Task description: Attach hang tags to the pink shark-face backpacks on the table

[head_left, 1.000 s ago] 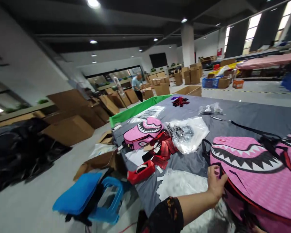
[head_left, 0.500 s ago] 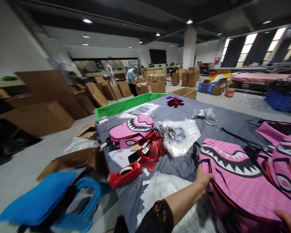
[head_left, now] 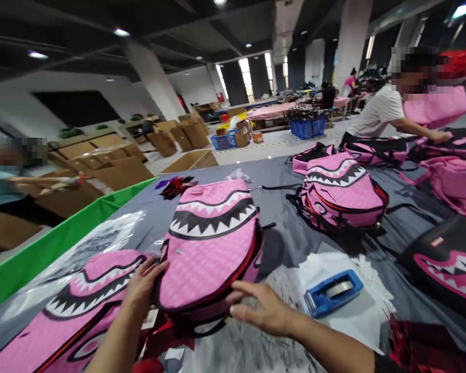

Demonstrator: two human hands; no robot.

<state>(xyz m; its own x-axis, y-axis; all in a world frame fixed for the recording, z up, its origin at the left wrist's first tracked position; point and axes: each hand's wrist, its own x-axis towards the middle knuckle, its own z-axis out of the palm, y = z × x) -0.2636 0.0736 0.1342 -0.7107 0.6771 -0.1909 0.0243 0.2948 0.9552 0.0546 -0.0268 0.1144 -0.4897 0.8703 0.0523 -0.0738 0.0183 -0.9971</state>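
Observation:
A pink backpack [head_left: 209,248] with a black-and-white shark-mouth print stands tilted between my hands. My left hand [head_left: 145,277] grips its left edge, the fingers partly hidden by its side. At the lower right edge, beside the red-lined zip, the bent fingers of my right hand [head_left: 258,310] are on the bag. Another pink shark backpack [head_left: 97,295] lies to the left, partly behind my left forearm. Under and before the held bag are red tags [head_left: 166,339] and a clear plastic sheet [head_left: 233,349].
A blue tape dispenser [head_left: 334,292] sits on white paper sheets [head_left: 306,331] at right. Beyond it are a pink backpack [head_left: 341,191] and a black one [head_left: 446,264]. Dark red tags [head_left: 176,186] lie at the far edge. A co-worker [head_left: 384,111] handles bags at right; another person [head_left: 3,176] stands left.
The view has swung right. The pink backpack has moved left across the table with my hands, now beside the other pink backpack. The blue tape dispenser and a co-worker have come into view.

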